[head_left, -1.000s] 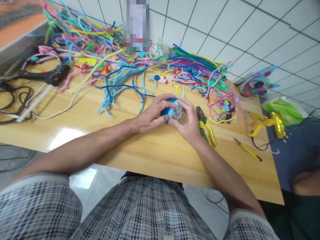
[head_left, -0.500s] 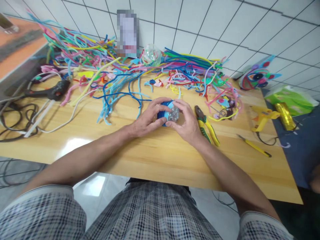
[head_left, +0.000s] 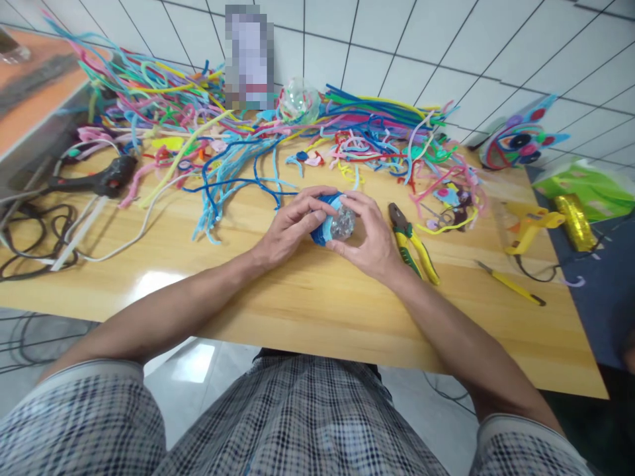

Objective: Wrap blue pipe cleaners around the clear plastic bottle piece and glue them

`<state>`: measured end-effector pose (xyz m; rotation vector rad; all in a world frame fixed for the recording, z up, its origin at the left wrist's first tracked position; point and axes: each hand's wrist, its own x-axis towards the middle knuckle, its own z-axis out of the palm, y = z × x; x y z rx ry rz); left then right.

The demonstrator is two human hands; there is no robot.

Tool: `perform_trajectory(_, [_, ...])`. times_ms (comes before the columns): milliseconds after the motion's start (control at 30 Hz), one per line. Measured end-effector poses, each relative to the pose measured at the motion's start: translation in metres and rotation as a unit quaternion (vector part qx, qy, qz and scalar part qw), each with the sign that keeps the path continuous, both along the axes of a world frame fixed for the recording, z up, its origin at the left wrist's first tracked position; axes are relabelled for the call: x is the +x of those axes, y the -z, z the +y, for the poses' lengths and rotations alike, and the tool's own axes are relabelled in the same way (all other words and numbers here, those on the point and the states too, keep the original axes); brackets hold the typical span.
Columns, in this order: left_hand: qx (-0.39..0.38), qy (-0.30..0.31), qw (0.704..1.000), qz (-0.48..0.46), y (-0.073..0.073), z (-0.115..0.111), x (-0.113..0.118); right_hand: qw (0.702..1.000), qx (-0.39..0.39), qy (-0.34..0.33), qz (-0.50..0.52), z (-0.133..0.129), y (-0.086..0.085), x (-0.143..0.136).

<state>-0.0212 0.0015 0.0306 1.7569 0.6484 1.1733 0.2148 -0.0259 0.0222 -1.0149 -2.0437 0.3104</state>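
Between my two hands is a small round clear piece wrapped in dark and light blue pipe cleaners (head_left: 323, 229), its see-through end turned to the right. My left hand (head_left: 296, 225) grips the blue wrapped side, fingers over the top and thumb in front. Around the clear end my right hand (head_left: 366, 228) is curled, thumb below and fingers above. A pair of pliers (head_left: 413, 243) with yellow and green handles lies just right of my right hand. Loose blue pipe cleaners (head_left: 223, 175) spread on the wooden table (head_left: 278, 304) beyond my left hand.
A black glue gun (head_left: 106, 178) with cords lies at the left. Piled pipe cleaners (head_left: 377, 119) and a clear ball (head_left: 299, 102) line the tiled wall. On the right are a yellow glue gun (head_left: 536, 228), a yellow craft knife (head_left: 513, 284) and a decorated mask-like piece (head_left: 518, 140).
My left thumb has moved up on the blue wrapping, and the wrapped piece has turned slightly between my hands. The view has shifted a little.
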Motion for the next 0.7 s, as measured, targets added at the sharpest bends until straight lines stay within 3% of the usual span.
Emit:
perform_trajectory(133, [-0.032,-0.005,0.999,-0.007,-0.0019,0.0001,0.0025,1.0,-0.008,0.005,-0.003,-0.0013,0.0002,-0.0014])
perform_trajectory(700, [-0.042,0.002,0.999,-0.016,0.0022,-0.0011,0.005,1.0,0.003,0.004,-0.014,-0.0036,0.0046,-0.0053])
